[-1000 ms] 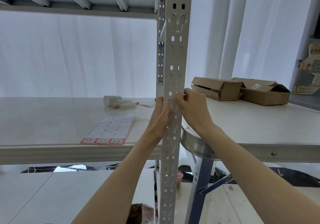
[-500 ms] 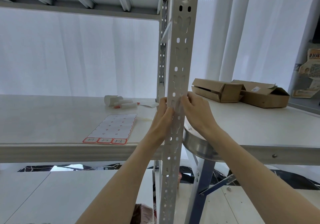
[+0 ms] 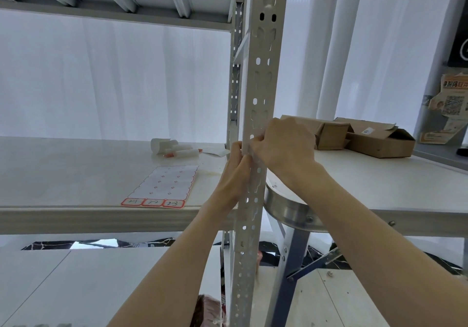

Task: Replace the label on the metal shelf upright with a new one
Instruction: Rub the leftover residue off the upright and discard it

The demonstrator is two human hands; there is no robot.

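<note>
A grey perforated metal upright (image 3: 262, 78) runs top to bottom through the middle of the view. My left hand (image 3: 234, 174) grips its left edge at shelf height, fingers curled on the metal. My right hand (image 3: 283, 146) presses its fingertips on the upright's front face from the right. Whatever lies under those fingertips is hidden, so no label shows on the upright. A label sheet (image 3: 166, 187) with red-bordered stickers marked 21, 22, 23 along its near edge lies on the shelf (image 3: 76, 169) to the left.
Markers and a white roll (image 3: 174, 148) lie at the back of the shelf. Two open cardboard boxes (image 3: 354, 134) sit on the white table to the right. A round metal rim (image 3: 286, 209) sticks out just right of the upright. Another shelf deck hangs overhead.
The view has tilted and shifted, so the upright leans more. My right hand has slid across the upright's front toward the left; my left hand keeps its grip on the edge.
</note>
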